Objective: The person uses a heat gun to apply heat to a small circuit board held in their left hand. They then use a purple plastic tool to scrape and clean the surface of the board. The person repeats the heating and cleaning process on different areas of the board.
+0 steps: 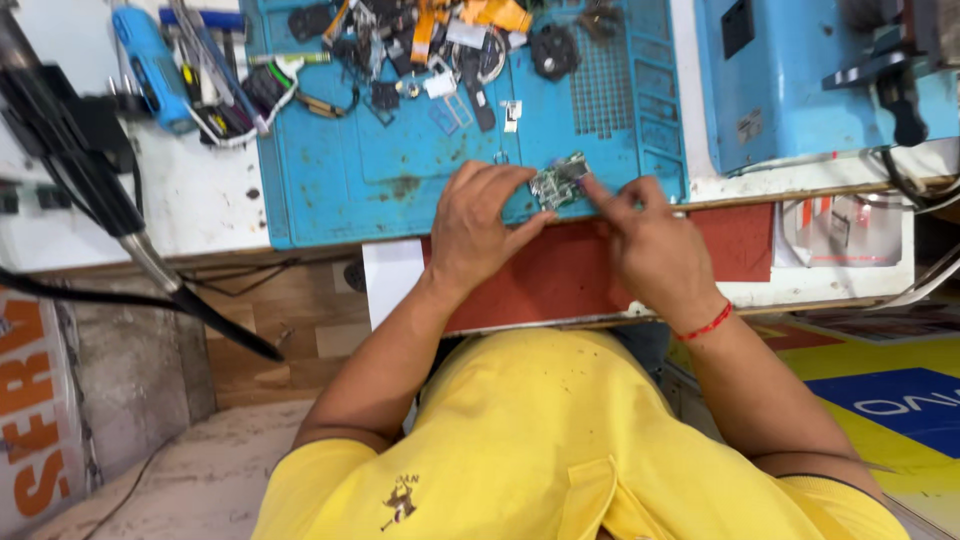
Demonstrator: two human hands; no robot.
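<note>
A small circuit board [558,182] is pinned to the blue mat [330,190] by the left hand [478,225], its fingers pressed together, while its 3 o'clock edge is pinched by the right hand [650,245], seemingly for steadiness.

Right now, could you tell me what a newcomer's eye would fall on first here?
Both hands meet at the near edge of the blue work mat: the left hand and right hand pinch a small green circuit board between them. Behind, a heap of small parts and cables crowds the mat's far edge.
</note>
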